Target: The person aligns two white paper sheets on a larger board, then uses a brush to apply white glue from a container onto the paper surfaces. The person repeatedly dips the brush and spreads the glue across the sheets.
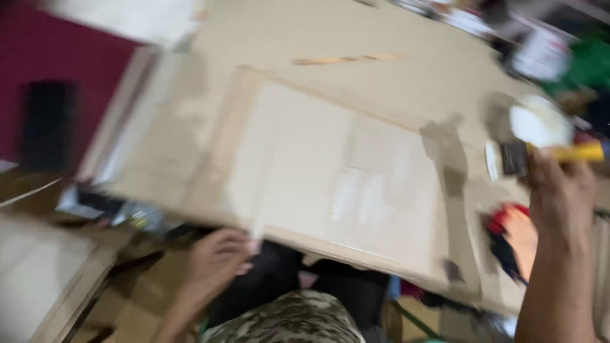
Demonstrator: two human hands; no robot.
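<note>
Panel: a pale framed board (330, 181), rectangular, with a light wooden border, lies tilted across the middle of the view, its near edge overhanging the surface toward the person.
Brush: a paintbrush with a yellow handle (553, 154) and a dark ferrule sits at the right, above the panel's far right corner, bristles pointing left.
Packages and signs: a round white container (540, 124) stands just beyond the brush; a white box-like shape (543, 56) and a green object (591, 63) sit blurred at the top right; no markings can be made out.
Red item: a red and dark object (505, 228) lies beside the panel's right edge, below the brush.
Surface: a broad beige surface (406, 82) carries the panel, with a thin wooden strip (346, 60) lying on it farther back.
Room: a dark red wall (57, 70) at the left, brown sheets and boards on the floor below.
Left hand: the left hand (216, 257) reaches up from below, fingers curled under the panel's near edge in a holding grip.
Right hand: the right hand (562, 194) is raised, forearm upright, its grip closed around the brush handle.
Clothing: camouflage fabric (292, 324) shows at the bottom.
</note>
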